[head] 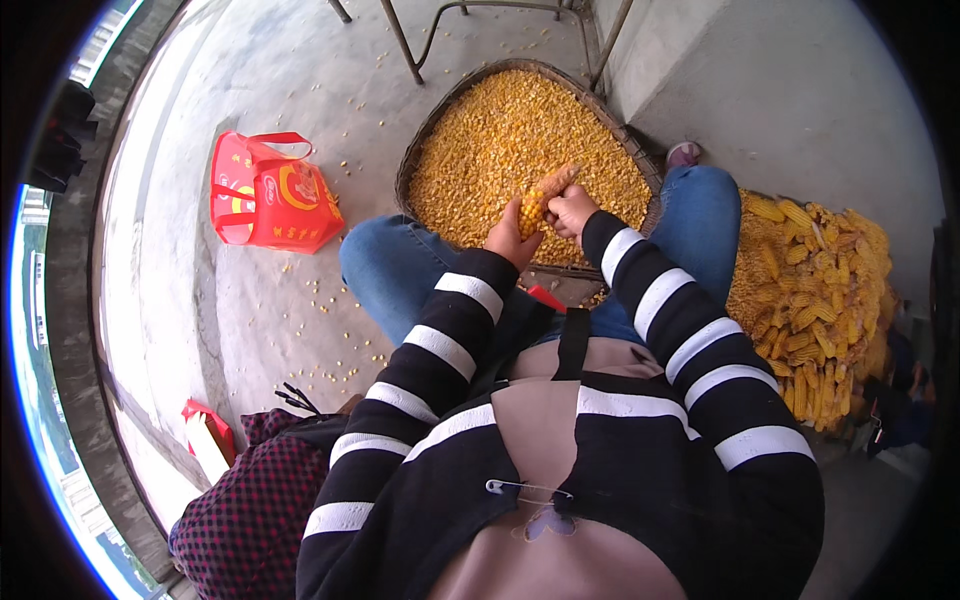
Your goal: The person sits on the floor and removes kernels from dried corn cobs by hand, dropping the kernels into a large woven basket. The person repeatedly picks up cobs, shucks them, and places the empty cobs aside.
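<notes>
A partly shelled corn cob [534,208] is held between my two hands above a woven basket [409,161]. My left hand [511,238] grips its lower end, where yellow kernels still cover it. The upper end is bare and pinkish, pointing up to the right. My right hand [571,211] closes around the cob's right side, fingers curled against it; the fingertips are partly hidden. Loose corn kernels [517,127] fill the basket, which sits between my bent knees.
Whole corn cobs [814,307] are heaped at my right. A red bag [281,199] stands on the concrete floor [180,300] at left, among scattered kernels. Metal legs [401,41] of a stand rise behind the basket. A person in checkered clothing [247,502] is close at lower left.
</notes>
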`<action>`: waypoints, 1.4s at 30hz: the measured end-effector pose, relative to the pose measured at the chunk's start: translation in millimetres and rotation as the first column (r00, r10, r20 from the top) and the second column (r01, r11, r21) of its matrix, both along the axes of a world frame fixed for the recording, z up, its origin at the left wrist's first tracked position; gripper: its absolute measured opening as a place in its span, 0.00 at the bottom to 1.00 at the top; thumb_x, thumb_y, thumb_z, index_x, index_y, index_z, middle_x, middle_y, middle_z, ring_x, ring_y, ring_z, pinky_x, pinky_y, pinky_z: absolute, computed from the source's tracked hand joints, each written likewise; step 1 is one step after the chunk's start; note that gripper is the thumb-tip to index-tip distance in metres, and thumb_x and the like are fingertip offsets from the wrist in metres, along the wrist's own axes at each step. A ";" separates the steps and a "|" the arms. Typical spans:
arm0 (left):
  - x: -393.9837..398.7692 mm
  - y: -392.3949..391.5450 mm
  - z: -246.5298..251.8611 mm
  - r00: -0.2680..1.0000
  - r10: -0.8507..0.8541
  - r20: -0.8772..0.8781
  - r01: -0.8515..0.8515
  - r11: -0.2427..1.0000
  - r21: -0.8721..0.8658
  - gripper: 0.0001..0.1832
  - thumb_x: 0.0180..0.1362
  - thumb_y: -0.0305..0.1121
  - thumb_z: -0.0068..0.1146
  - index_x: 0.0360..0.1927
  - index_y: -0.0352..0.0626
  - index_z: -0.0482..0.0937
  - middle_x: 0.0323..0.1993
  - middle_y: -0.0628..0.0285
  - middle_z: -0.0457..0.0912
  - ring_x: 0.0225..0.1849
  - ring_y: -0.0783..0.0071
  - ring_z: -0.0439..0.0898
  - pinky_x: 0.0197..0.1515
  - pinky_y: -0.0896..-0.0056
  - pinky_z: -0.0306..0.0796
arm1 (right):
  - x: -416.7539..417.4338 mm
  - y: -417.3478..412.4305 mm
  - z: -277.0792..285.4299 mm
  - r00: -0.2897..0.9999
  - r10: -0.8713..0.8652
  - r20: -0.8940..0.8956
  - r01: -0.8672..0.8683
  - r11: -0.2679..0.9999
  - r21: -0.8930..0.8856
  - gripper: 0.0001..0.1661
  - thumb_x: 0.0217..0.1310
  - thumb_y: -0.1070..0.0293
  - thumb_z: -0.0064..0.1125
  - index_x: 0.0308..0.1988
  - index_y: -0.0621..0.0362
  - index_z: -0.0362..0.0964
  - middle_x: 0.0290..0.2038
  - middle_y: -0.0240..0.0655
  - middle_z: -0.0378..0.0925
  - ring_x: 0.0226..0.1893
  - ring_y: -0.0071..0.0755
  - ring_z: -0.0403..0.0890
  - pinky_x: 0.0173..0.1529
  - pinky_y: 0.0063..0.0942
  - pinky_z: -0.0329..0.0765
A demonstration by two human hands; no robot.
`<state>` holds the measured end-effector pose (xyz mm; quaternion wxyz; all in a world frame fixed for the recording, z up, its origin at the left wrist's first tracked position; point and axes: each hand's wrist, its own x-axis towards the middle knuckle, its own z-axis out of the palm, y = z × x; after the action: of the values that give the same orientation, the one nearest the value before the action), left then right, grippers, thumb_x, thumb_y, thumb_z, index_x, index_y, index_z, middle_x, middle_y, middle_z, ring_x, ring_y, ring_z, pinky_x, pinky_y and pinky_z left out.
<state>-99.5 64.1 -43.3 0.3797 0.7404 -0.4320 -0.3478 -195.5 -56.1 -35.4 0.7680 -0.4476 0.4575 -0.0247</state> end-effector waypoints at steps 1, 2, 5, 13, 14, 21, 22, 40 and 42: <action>0.4 -0.3 2.0 1.000 -0.006 0.024 0.005 0.999 0.042 0.32 0.42 0.35 0.58 0.50 0.36 0.59 0.34 0.48 0.74 0.37 0.60 0.75 0.39 0.68 0.68 | 2.5 3.2 0.1 0.998 -0.006 -0.066 -0.001 0.995 -0.100 0.03 0.47 0.74 0.43 0.28 0.57 0.61 0.17 0.32 0.64 0.09 0.17 0.57 0.10 0.16 0.49; 0.5 -0.1 1.6 0.999 -0.009 0.031 0.008 1.000 0.007 0.31 0.42 0.34 0.58 0.50 0.35 0.59 0.35 0.50 0.74 0.37 0.63 0.75 0.39 0.70 0.67 | -0.5 3.7 1.9 0.999 -0.026 -0.032 0.023 0.998 -0.063 0.05 0.47 0.76 0.40 0.28 0.57 0.62 0.16 0.32 0.63 0.08 0.19 0.56 0.09 0.18 0.49; 4.9 0.9 -6.1 0.966 0.006 -0.257 -0.028 0.996 -0.083 0.31 0.42 0.33 0.59 0.50 0.34 0.59 0.34 0.52 0.74 0.37 0.67 0.74 0.40 0.71 0.67 | -11.6 -3.6 1.9 0.973 0.011 0.231 -0.053 0.983 0.177 0.08 0.47 0.74 0.41 0.32 0.56 0.61 0.19 0.33 0.65 0.09 0.16 0.55 0.09 0.13 0.50; 3.3 -0.2 -9.8 0.999 0.004 -0.038 -0.006 0.998 -0.055 0.33 0.42 0.32 0.58 0.51 0.37 0.57 0.35 0.51 0.74 0.39 0.62 0.75 0.40 0.69 0.67 | -6.4 5.8 12.6 0.980 -0.032 0.196 -0.001 0.985 0.170 0.04 0.48 0.69 0.46 0.27 0.57 0.62 0.18 0.31 0.65 0.08 0.13 0.54 0.09 0.11 0.49; 4.2 1.9 -10.4 1.000 0.006 -0.019 -0.007 0.999 -0.040 0.33 0.41 0.33 0.59 0.51 0.38 0.57 0.35 0.49 0.74 0.39 0.58 0.75 0.40 0.68 0.68 | -6.0 5.6 12.6 0.978 -0.030 0.206 -0.006 0.985 0.172 0.04 0.48 0.69 0.46 0.27 0.57 0.61 0.18 0.31 0.65 0.08 0.14 0.54 0.09 0.12 0.49; 0.3 1.4 -5.5 0.998 0.005 0.061 -0.004 1.000 -0.015 0.33 0.41 0.35 0.58 0.51 0.41 0.57 0.33 0.45 0.74 0.37 0.50 0.74 0.37 0.63 0.68 | -4.1 4.9 6.4 0.991 -0.034 0.127 0.023 0.996 0.092 0.08 0.46 0.68 0.45 0.20 0.59 0.62 0.14 0.33 0.64 0.05 0.19 0.55 0.08 0.18 0.49; -0.5 0.5 -6.0 0.996 0.009 0.084 -0.009 1.000 0.002 0.33 0.42 0.34 0.57 0.51 0.41 0.57 0.33 0.45 0.74 0.36 0.50 0.74 0.37 0.62 0.68 | -2.1 3.7 -2.1 0.997 -0.020 0.070 0.018 1.000 0.018 0.09 0.45 0.67 0.45 0.19 0.60 0.64 0.14 0.34 0.65 0.06 0.21 0.57 0.08 0.19 0.51; 12.8 2.4 20.4 0.304 0.133 -0.943 0.095 0.981 0.169 0.18 0.51 0.30 0.51 0.44 0.48 0.58 0.13 0.70 0.61 0.06 0.86 0.53 0.08 0.82 0.44 | -20.1 -7.5 -1.0 0.972 -0.001 0.235 -0.007 0.999 0.036 0.06 0.50 0.66 0.46 0.28 0.54 0.62 0.18 0.26 0.64 0.09 0.12 0.54 0.10 0.11 0.48; 6.4 2.2 24.7 0.488 0.118 -0.865 0.064 0.983 0.170 0.19 0.51 0.31 0.52 0.44 0.48 0.59 0.13 0.70 0.61 0.06 0.86 0.54 0.08 0.82 0.45 | -16.6 -8.8 -4.2 0.987 0.018 0.162 -0.023 0.999 0.026 0.06 0.50 0.67 0.46 0.26 0.57 0.63 0.14 0.30 0.64 0.08 0.17 0.57 0.10 0.17 0.52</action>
<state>-93.1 66.3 -18.5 0.4832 0.5002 -0.1356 -0.7057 -212.1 -64.8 -39.7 0.8089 -0.4381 0.3894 -0.0466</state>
